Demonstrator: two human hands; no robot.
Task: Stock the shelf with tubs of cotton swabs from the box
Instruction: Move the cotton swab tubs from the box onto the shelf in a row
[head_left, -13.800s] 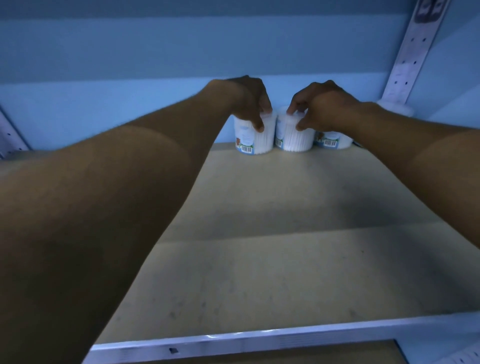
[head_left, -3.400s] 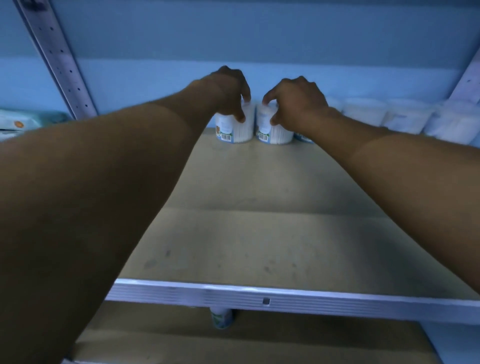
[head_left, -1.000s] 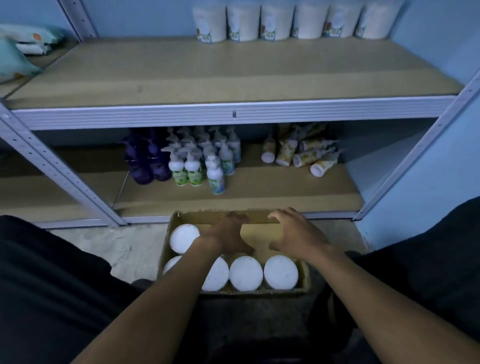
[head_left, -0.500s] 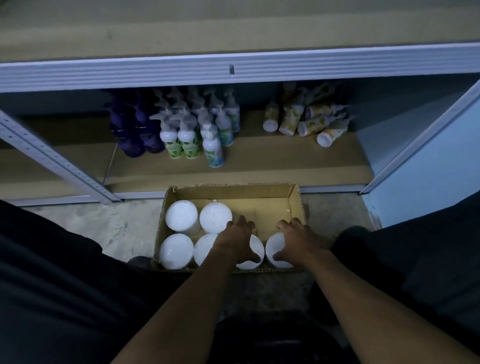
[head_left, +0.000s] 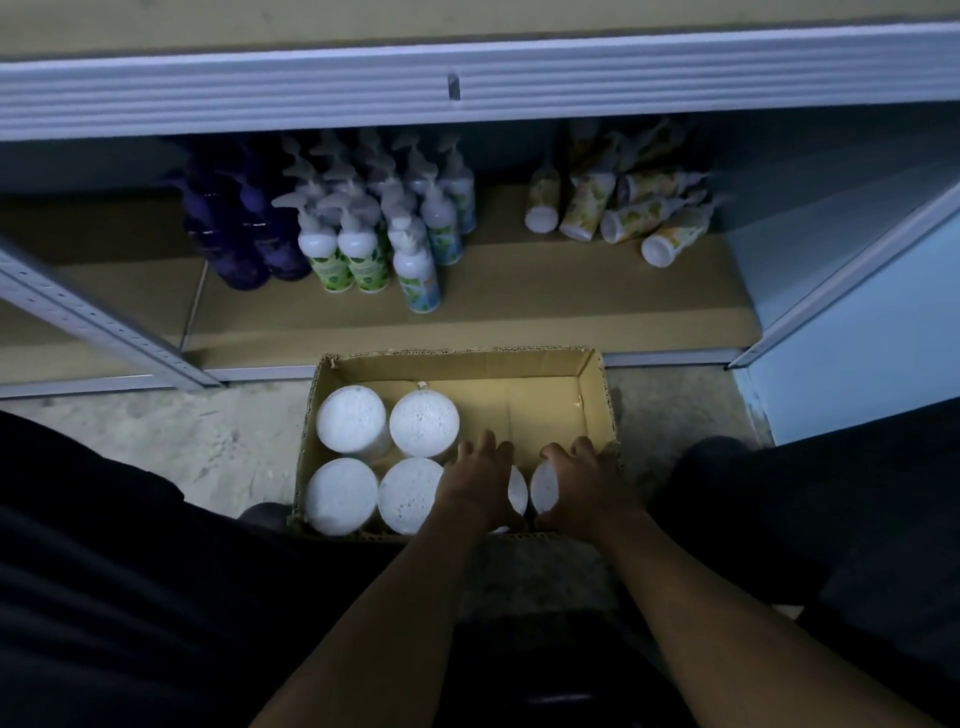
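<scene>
An open cardboard box (head_left: 595, 395) sits on the floor below the shelf, holding several white round tubs of cotton swabs (head_left: 423, 422). My left hand (head_left: 480, 480) lies over a tub (head_left: 517, 491) in the near row, fingers curled round it. Just to its right, my right hand (head_left: 584, 483) wraps the last tub (head_left: 544, 487) of that row. Both tubs sit down in the box, mostly hidden by my hands. The shelf's front rail (head_left: 467, 85) runs across the top of the view.
On the lower shelf stand purple bottles (head_left: 234, 234), white pump bottles (head_left: 363, 234) and, to the right, tipped yellow-patterned tubes (head_left: 623, 213). A slanted metal upright (head_left: 93, 322) is at left, a blue wall (head_left: 857, 353) at right. My dark-clothed legs flank the box.
My view dropped from the shelf to the box on the floor. Both hands went down into the box and closed round two tubs in the near row.
</scene>
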